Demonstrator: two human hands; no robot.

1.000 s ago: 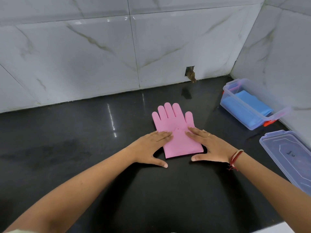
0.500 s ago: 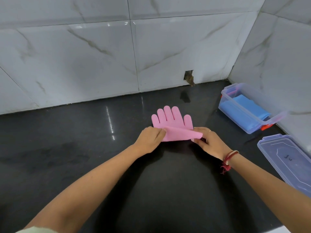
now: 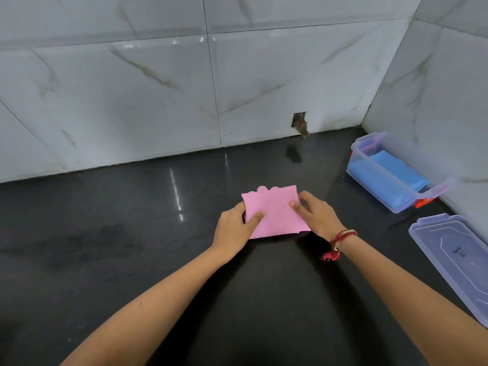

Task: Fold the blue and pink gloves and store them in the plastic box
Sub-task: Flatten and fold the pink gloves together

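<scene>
1. Near the middle of the worktop, a little toward its back edge: pink glove, folded in two, the cuff half laid over the finger half.
2. Half a second ago only partly turned over, the glove fingers still fully showing. Now covered almost to the end, with only rounded tips peeking out along the far edge of the fold.
3. One second ago spread out flat under two flat palms.
4. Left hand: pinches the left edge of the fold, thumb pressed on top, other fingers hidden behind the edge.
5. Right hand: holds the right edge in the same way, thumb on top, other fingers curled beside the glove. Red thread band at its wrist.
6. Both hands apart from each other, with the glove between them, both clamped on it.
7. At the right back corner of the worktop: plastic box, open, with the blue glove folded inside, as before.
8. Along the right edge, nearer to the front: lid, lying flat, near the box but not touching it.
</scene>
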